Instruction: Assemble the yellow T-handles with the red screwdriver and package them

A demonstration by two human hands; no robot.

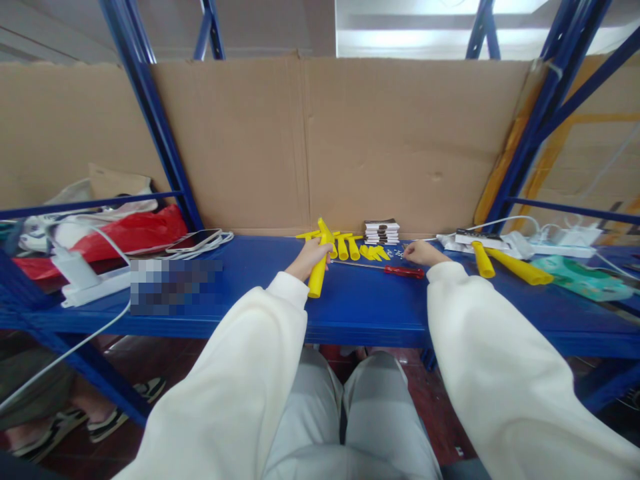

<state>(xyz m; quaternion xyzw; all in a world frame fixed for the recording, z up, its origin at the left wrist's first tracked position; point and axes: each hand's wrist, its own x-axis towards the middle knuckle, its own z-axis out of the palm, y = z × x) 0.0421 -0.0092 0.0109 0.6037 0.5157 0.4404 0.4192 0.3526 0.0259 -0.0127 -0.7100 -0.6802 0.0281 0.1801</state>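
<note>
My left hand point(311, 257) grips a yellow plastic T-shaped tube point(316, 283); my right hand point(421, 253) curls near the blue metal desk's point(367, 297) back edge, hold unclear

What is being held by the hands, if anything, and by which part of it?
The left hand grips a yellow tube around its middle, below the narrower top. Whether the right hand holds anything cannot be told.

Yellow pieces point(370, 253), screwdriver point(404, 271) on blue table point(370, 303)
</note>
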